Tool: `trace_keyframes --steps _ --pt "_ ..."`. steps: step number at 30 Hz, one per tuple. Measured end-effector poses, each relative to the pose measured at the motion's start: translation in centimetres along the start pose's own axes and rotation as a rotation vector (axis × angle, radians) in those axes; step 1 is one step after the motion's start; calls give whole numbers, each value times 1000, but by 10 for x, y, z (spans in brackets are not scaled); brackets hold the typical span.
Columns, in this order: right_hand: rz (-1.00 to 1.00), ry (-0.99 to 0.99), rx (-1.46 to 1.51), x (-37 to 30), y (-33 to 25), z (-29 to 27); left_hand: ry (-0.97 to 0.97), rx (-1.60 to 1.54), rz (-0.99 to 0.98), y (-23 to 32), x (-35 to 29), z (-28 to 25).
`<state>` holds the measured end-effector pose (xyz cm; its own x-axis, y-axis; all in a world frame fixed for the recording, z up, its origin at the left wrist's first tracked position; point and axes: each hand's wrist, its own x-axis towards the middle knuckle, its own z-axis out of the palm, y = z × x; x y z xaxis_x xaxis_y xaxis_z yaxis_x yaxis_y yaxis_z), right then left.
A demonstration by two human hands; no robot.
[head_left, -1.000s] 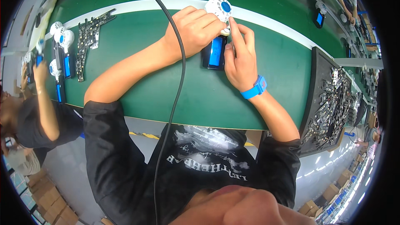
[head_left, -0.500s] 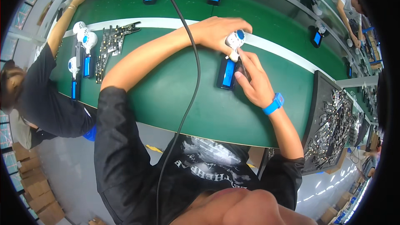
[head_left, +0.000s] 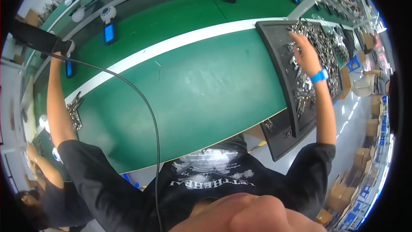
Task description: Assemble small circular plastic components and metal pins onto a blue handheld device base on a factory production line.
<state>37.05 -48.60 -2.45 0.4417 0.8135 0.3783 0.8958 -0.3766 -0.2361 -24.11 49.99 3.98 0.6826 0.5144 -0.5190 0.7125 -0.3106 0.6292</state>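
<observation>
My right hand [head_left: 307,56] is over a black tray [head_left: 274,56] heaped with small dark circuit boards [head_left: 321,45]. Its fingers are stretched out, with nothing visible in them. My left arm reaches to the far left, and most of the left hand [head_left: 56,59] is hidden behind a dark, blurred shape [head_left: 32,36]. Close beside that hand is a device [head_left: 69,68] with a blue face and a white rounded head. Whether the left hand touches it, I cannot tell.
A black cable [head_left: 148,107] hangs across the view. Boards [head_left: 74,114] lie near my left forearm. Beyond the white strip [head_left: 171,44], more blue-faced devices [head_left: 109,33] stand on the green surface. Another person's arm [head_left: 45,167] shows at lower left.
My hands have parted: the left went far left, the right moved over the tray. The device they handled is gone from the near middle. The view has turned right.
</observation>
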Motion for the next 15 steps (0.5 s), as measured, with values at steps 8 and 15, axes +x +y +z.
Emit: trace_keyframes --steps 8,15 --pt "77 -618 -383 47 27 -6 742 488 153 -53 23 258" --pt "-11 -324 -130 20 46 -19 544 -216 447 186 -64 446"
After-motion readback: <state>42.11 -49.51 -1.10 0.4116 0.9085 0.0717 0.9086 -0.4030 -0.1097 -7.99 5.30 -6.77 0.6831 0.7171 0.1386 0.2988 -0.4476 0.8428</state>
